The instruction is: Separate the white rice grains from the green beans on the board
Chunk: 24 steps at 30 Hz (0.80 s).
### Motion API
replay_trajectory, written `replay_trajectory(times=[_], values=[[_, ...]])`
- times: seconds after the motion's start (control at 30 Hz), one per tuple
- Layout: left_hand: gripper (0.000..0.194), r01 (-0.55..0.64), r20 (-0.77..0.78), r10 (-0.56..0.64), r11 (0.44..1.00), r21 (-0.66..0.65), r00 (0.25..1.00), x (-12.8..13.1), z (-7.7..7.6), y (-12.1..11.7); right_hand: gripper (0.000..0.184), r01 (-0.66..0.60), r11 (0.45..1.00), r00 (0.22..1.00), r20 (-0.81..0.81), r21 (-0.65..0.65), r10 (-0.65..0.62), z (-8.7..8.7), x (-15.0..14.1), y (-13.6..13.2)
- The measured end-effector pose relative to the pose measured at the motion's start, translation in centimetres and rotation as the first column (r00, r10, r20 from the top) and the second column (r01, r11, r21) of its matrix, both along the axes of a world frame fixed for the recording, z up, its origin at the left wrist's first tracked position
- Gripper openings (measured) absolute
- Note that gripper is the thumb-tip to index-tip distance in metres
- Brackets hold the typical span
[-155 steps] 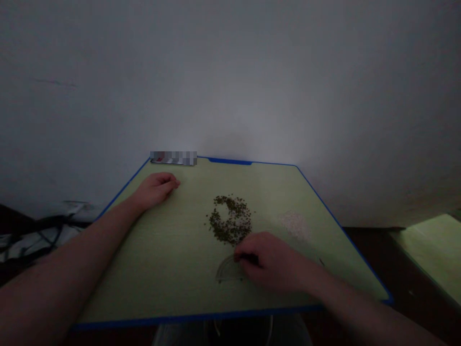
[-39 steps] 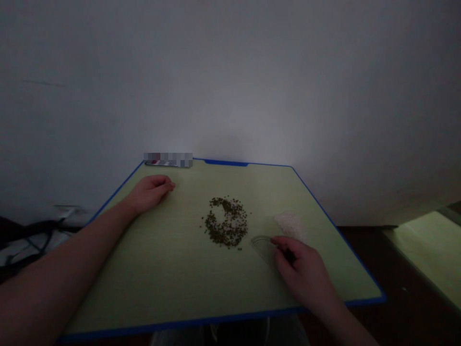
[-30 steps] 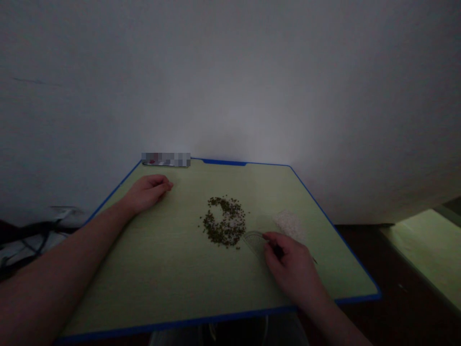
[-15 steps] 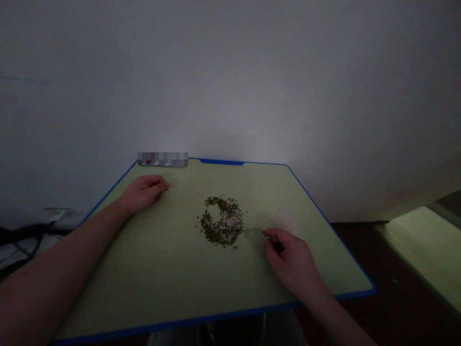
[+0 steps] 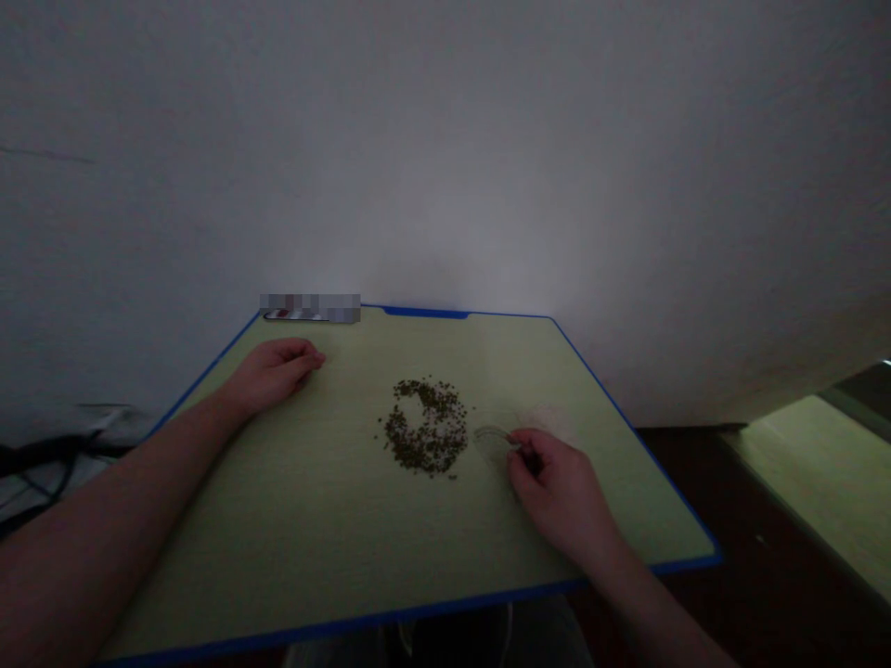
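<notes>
On the table (image 5: 334,520) lies a round, loose pile of small dark green beans (image 5: 410,445) mixed with whitish grains. My left hand (image 5: 285,365) rests left of the pile, its fingers curled closed and nothing visible in them. To the right of the beans, my right hand (image 5: 549,473) pinches a see-through, curved-rimmed thing (image 5: 493,441), perhaps a small clear cup or bowl, whose exact kind I cannot make out. It points left toward the pile, apart from it. Behind my right hand is a pale heap of whitish grains (image 5: 549,417), partly covered by the hand.
The table has a blue edge (image 5: 696,559) and stands against a grey wall (image 5: 445,167). A blurred-out flat object (image 5: 311,310) lies at its far left corner. Dark cables (image 5: 42,464) are at the left, and another pale surface (image 5: 821,473) is at the right.
My right hand has risen slightly, and the clear thing shows more of its curved side. My left hand stays in place. The whole view has shifted a little.
</notes>
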<state>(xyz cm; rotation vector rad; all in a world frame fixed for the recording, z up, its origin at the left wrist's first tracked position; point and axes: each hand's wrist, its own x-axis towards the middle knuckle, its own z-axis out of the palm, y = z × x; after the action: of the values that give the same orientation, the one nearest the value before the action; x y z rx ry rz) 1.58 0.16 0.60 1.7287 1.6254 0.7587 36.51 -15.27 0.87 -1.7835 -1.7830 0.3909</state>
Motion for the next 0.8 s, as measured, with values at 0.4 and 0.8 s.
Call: replay_trajectory(times=[0.4,0.8], values=[[0.027,0.028,0.019,-0.028,1.000,-0.007,0.999,-0.4,-0.4,0.3,0.025,0.095,0.995,0.995,0.035,-0.012,-0.094,0.2,2.3,1.3],[0.027,0.030,0.017,-0.030,1.000,0.008,0.999,-0.5,-0.6,0.3,0.019,0.012,1.000,0.983,0.183,0.000,-0.012,2.3,3.4,4.2]])
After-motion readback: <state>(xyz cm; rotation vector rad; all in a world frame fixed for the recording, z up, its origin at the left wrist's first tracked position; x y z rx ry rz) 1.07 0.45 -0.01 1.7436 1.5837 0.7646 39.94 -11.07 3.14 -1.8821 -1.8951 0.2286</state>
